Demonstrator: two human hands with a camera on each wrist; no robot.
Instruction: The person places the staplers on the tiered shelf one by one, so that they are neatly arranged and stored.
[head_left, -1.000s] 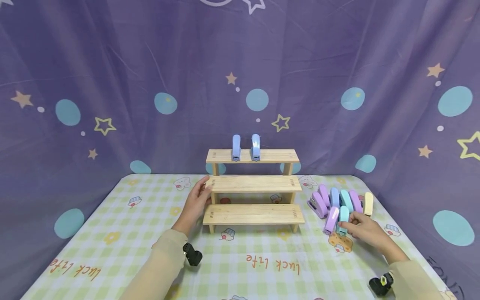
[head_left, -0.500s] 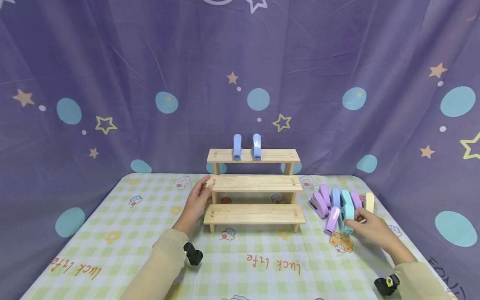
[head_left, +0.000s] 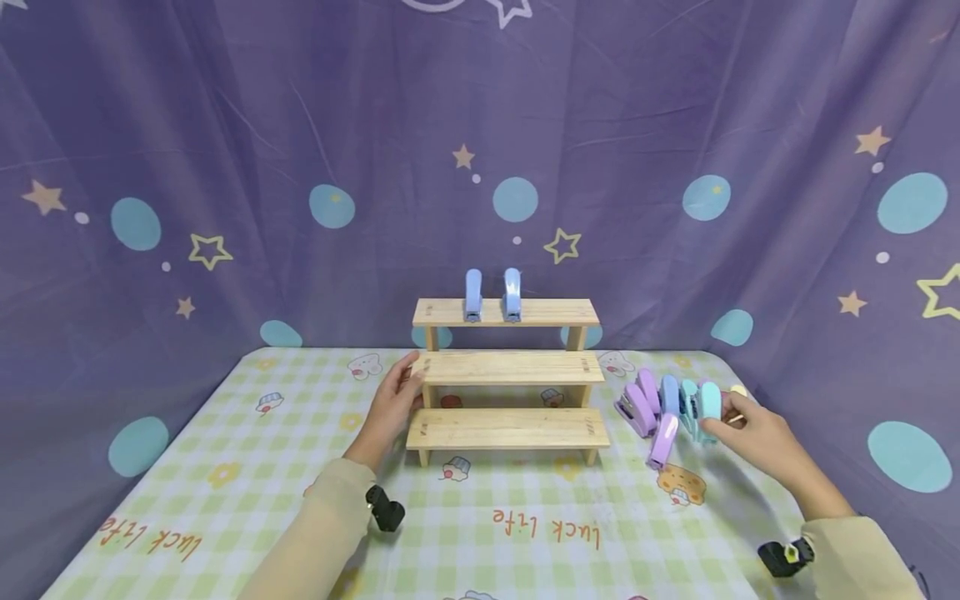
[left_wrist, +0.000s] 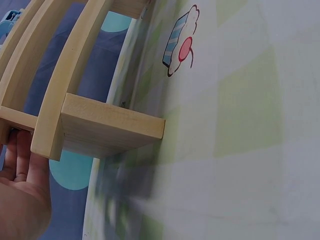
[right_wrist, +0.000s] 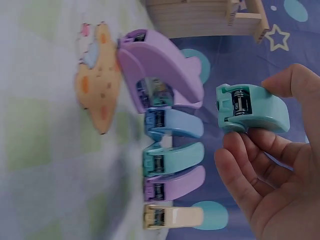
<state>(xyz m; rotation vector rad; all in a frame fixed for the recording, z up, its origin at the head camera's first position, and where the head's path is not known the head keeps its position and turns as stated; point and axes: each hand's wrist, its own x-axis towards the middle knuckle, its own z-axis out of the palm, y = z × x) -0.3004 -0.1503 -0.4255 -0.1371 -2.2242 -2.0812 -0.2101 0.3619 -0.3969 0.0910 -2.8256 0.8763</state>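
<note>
My right hand (head_left: 761, 437) pinches a teal stapler (right_wrist: 265, 107) between thumb and fingers, lifted above the tabletop in the right wrist view. Beside and below it stand more staplers: purple (head_left: 662, 442), blue (head_left: 669, 393), another teal (right_wrist: 180, 157), and a cream one (right_wrist: 185, 216). At the table's middle is a three-step wooden rack (head_left: 510, 427). My left hand (head_left: 390, 408) holds the left end of its middle step, the fingers reaching behind it in the left wrist view. Two light blue staplers (head_left: 512, 292) stand upright side by side on the top step.
A green-and-white checked cloth (head_left: 300, 500) with printed cartoons covers the table. Behind the table hangs a purple curtain (head_left: 420, 125) with stars and dots. The cluster of staplers lies right of the rack, near the table's right edge.
The right hand has raised the teal stapler from the front of the cluster and moved it back and slightly right. The left hand stays at the rack.
</note>
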